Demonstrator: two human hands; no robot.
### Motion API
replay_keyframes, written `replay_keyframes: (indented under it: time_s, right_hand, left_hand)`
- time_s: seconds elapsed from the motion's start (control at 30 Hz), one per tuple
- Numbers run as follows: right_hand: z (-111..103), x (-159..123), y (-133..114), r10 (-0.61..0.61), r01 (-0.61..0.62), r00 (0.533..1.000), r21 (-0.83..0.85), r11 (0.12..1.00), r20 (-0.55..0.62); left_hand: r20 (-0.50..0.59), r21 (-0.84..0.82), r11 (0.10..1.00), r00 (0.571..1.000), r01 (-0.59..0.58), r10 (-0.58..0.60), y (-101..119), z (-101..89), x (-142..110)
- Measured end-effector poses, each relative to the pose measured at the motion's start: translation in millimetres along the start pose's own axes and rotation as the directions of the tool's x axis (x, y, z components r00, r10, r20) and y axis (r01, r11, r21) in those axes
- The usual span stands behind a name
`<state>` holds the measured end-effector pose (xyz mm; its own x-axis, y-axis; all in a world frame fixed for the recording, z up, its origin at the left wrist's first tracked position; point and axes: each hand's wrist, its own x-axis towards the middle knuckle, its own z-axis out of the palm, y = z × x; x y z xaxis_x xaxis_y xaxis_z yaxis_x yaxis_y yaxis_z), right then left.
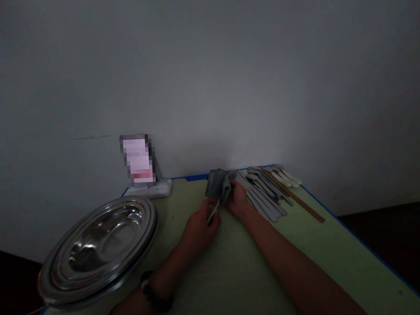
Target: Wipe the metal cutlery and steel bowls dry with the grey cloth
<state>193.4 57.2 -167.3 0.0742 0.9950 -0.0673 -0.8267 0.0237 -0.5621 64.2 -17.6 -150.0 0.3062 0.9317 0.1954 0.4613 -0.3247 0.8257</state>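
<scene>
My left hand [202,223] is closed around the lower end of a thin, light-coloured cutlery handle [214,211]. The upper end of that piece is hidden, so its kind does not show. At its far end a grey cloth [217,185] is bunched up, gripped in my right hand [237,199]. Both hands are close together above the middle of the table. Just right of my right hand lies a row of metal cutlery [262,201] with flat handles.
A stack of shiny metal trays [56,261] stands on the green table [232,277] at the left. Behind it, a blurred phone [138,160] leans on a white stand [155,190]. Wooden chopsticks [302,202] and white-handled pieces [290,177] lie right. A wall [207,83] borders the back.
</scene>
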Motion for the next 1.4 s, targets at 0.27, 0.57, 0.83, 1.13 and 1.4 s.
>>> replay_keyframes:
  time_s: [0.27,0.57,0.83,1.13,1.4]
  right_hand:
    - [5.8,-6.7,-7.7,0.162,-0.157,0.985,0.077,0.985,-0.060]
    - [9.4,-10.1,-8.6,0.193,-0.192,0.981,0.049,0.980,-0.016]
    - [8.1,-8.0,-5.2,0.033,-0.027,0.995,0.065,0.998,-0.091]
    - [-1.9,-0.7,2.0,0.062,-0.059,0.993,0.034,0.998,-0.100]
    - [0.1,-1.7,-0.9,0.085,-0.084,0.996,0.103,0.991,-0.006]
  left_hand:
    - [0.072,0.093,0.993,0.996,-0.067,0.061,-1.1,-5.1,-1.7]
    - [0.108,-0.163,0.983,0.992,0.089,-0.072,0.7,-6.1,2.6]
    - [0.248,-0.211,0.964,0.945,-0.161,0.212,9.2,-9.2,-6.5]
    - [0.045,-0.287,0.958,0.999,0.030,-0.018,1.2,1.0,4.7]
    - [0.102,-0.242,0.970,0.995,0.035,-0.010,3.0,0.9,0.8]
